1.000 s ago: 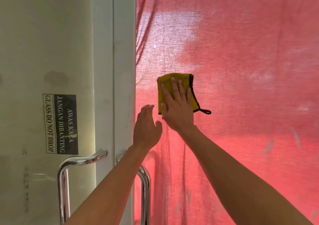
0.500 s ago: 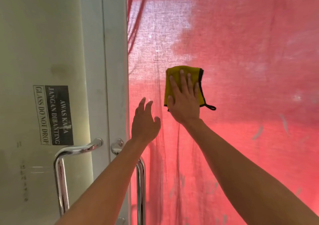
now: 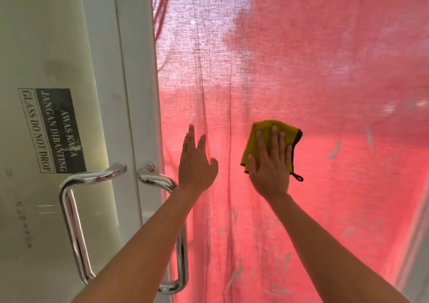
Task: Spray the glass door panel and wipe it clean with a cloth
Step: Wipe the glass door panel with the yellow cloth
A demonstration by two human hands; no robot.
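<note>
- My right hand lies flat on the yellow cloth, fingers spread and straight, palm pressing it onto the glass door panel.
- The cloth sits under the fingers; its top edge pokes out above the fingertips and its left side hangs past the thumb.
- The cloth's black trim and small hanging loop show right of my little finger.
- My left hand is empty, fingers extended and slightly apart, up by the glass left of the cloth and apart from it; can't tell if it touches the glass.
- A red curtain is behind the glass.
- Chrome door handle runs below my left wrist.
- Second handle and a warning sticker are on the left door.
</note>
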